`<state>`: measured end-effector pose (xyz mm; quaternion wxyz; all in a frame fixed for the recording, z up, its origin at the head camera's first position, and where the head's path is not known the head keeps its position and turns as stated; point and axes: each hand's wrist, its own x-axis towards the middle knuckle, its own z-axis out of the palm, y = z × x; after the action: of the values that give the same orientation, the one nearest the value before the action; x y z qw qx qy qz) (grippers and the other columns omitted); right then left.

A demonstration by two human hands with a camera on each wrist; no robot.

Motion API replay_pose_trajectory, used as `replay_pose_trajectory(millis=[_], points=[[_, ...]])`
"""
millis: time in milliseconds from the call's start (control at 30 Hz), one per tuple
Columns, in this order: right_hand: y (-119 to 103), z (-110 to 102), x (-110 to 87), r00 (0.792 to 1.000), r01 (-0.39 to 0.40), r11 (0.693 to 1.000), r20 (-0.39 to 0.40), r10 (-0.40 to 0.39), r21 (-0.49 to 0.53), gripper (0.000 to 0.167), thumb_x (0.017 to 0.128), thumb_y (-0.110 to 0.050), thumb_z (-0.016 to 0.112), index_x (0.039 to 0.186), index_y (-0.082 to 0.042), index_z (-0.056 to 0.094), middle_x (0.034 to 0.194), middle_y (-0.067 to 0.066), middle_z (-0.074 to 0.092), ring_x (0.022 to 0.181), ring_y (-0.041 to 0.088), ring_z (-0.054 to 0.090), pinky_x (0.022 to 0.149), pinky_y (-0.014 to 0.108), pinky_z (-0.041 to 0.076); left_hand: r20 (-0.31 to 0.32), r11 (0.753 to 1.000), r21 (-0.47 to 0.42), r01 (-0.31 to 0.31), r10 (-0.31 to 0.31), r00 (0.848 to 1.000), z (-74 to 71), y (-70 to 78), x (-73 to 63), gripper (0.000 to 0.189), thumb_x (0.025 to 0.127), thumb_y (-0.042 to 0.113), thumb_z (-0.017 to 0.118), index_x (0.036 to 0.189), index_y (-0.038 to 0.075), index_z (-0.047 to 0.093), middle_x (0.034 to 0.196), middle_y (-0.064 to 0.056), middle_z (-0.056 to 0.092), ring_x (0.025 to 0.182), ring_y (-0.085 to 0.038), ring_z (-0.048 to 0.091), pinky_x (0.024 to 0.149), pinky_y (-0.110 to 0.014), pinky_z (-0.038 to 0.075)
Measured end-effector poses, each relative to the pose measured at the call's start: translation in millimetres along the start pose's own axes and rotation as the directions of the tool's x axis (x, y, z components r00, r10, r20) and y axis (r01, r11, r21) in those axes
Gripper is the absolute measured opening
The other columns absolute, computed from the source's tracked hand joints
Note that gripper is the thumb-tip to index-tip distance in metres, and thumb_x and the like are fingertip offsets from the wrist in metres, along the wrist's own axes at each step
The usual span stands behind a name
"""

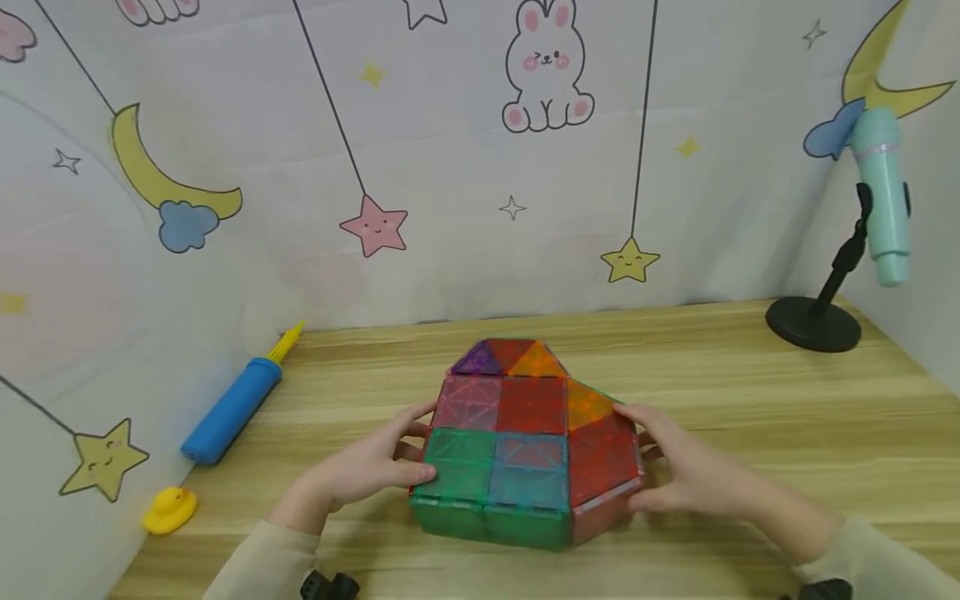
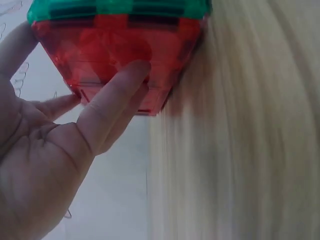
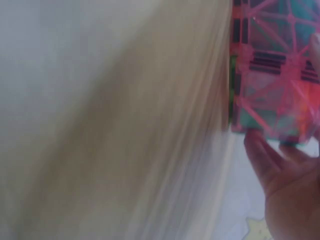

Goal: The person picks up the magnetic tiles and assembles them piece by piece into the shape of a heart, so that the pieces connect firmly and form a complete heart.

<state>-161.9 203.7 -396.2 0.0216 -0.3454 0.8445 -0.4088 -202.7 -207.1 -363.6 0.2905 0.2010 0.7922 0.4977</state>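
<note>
A house-like structure of see-through magnetic tiles (image 1: 532,404), in red, green, blue, orange and purple, is at the table's middle, between both hands. From its left side my left hand (image 1: 375,462) grips it, thumb at the near top edge. In the left wrist view the left hand's fingers (image 2: 107,107) lie along a red wall of it. My right hand (image 1: 678,467) grips the slanted right part, thumb low and fingers higher up. The right wrist view shows the right hand (image 3: 295,190) touching the pink tiles' edge (image 3: 265,107). The structure's far side is hidden.
A blue hand pump (image 1: 232,408) with a yellow nozzle lies at the left, near a yellow rubber duck (image 1: 170,510). At the back right a mint microphone (image 1: 881,196) stands on a black stand (image 1: 813,323). A printed curtain (image 1: 465,142) hangs behind the wooden table (image 1: 360,358).
</note>
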Motion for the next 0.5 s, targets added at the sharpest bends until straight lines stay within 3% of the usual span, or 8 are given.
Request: replay_pose_trajectory(millis=[133,267,367,500], points=[[11,-12,-2.5,1.000,0.010,0.998,0.028,-0.012,0.066,0.091,0.078,-0.028,0.076,0.146,-0.002,0.021,0.137,0.026,0.033,0.110,0.018,0.053,0.084,0.027,0.049,0.029,1.000,-0.003,-0.018,0.018,0.999,9.2,4.6,0.3,0.082,0.088,0.030,0.067,0.149,0.022,0.013,0.136,-0.017,0.033,0.114,-0.027,0.048,0.085,-0.040,0.048],[20,-25,-5.5,0.999,-0.037,0.994,0.037,0.033,0.099,0.090,0.078,-0.024,0.076,0.145,0.002,0.022,0.139,0.030,0.033,0.112,0.009,0.053,0.085,0.025,0.048,0.007,0.996,0.036,-0.079,0.079,0.997,13.0,2.4,5.7,0.078,0.088,0.027,0.066,0.147,0.018,0.016,0.135,-0.016,0.034,0.115,-0.029,0.048,0.089,-0.041,0.046],[15,-24,-7.2,0.996,-0.082,0.988,0.037,0.078,0.130,0.091,0.079,-0.022,0.076,0.145,0.005,0.020,0.140,0.031,0.031,0.111,0.010,0.055,0.085,0.024,0.048,-0.007,0.990,0.057,-0.132,0.132,0.991,10.7,-5.4,13.2,0.086,0.087,0.028,0.068,0.149,0.016,0.011,0.147,-0.014,0.023,0.127,-0.034,0.039,0.097,-0.045,0.040],[4,-15,-5.7,0.990,-0.138,0.977,0.059,0.130,0.164,0.101,0.078,-0.022,0.078,0.148,0.003,0.009,0.143,0.029,0.024,0.117,0.021,0.050,0.089,0.022,0.045,0.003,0.981,0.103,-0.162,0.162,0.987,8.0,-14.5,19.1,0.107,0.079,0.049,0.068,0.151,0.022,-0.006,0.156,-0.010,-0.002,0.138,-0.036,0.017,0.103,-0.052,0.030]])
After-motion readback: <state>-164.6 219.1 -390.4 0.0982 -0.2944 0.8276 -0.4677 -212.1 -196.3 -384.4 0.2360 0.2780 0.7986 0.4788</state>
